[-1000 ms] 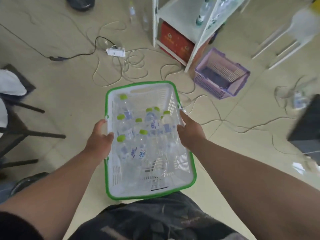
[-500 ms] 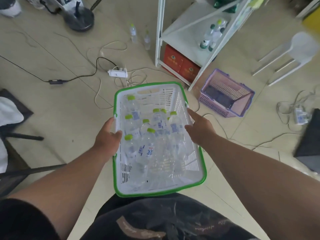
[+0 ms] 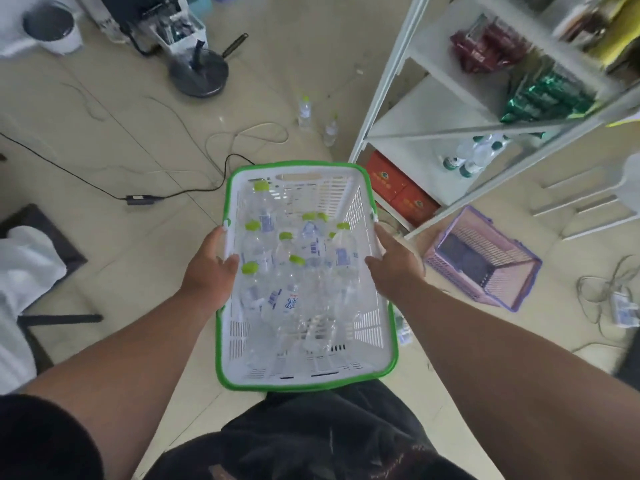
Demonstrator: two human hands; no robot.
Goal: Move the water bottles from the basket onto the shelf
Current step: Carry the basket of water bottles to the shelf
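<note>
Tiled floor; basket sides gripped by both hands' fingers.

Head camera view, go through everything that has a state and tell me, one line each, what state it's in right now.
White basket: held up by both sides, loaded.
Water bottles: capped, lying in the basket.
Left hand: closed on the basket's left rim.
Right hand: closed on the basket's right rim.
Purple basket: on the floor, looks empty.
Shelf: partly stocked; a few bottles on a lower tier.
Two floor bottles: upright, capped.
</note>
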